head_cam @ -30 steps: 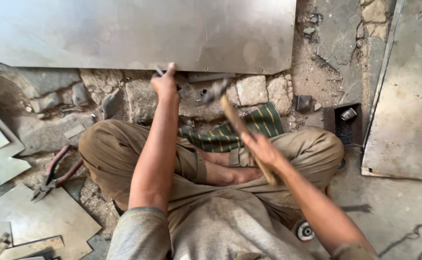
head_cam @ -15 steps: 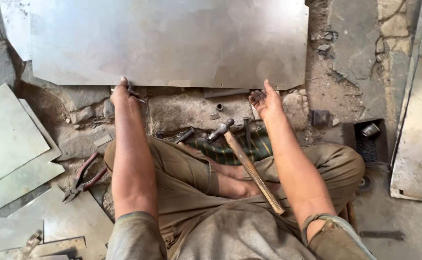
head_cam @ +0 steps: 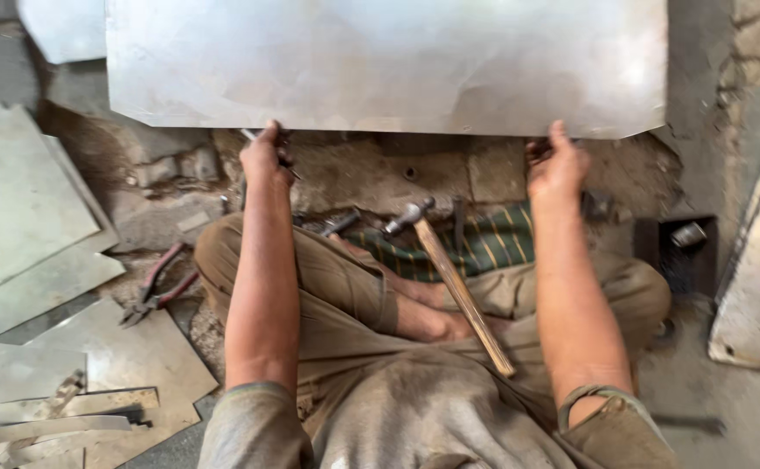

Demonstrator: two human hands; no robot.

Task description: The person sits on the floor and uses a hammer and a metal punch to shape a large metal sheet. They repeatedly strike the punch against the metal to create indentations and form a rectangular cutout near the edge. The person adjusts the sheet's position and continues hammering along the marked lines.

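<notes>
- Nearest: person sits cross-legged on rough ground, dusty trousers; lap fills bottom centre.
- Hammer w/ wooden handle lies across the lap, head pointing away, resting near a green striped cloth. No hand on it.
- Left side of floor: cut metal offcuts stacked flat; red-handled snips lie between them and the left knee.
- Right side: small black tray w/ a small metal bit in it, beside another leaning sheet, cut off by frame edge.
- Mid: broken stone/brick block just ahead of the legs, dirt around.
- Left hand closed on near edge of the big metal sheet; also pinches a thin rod-like tool, hard to make out.
- Right hand clamped on same near edge, thumb on top; fingers underneath hidden.
- Far: sheet lies flat-ish over the block, corners clipped, top edge cut off by frame.
</notes>
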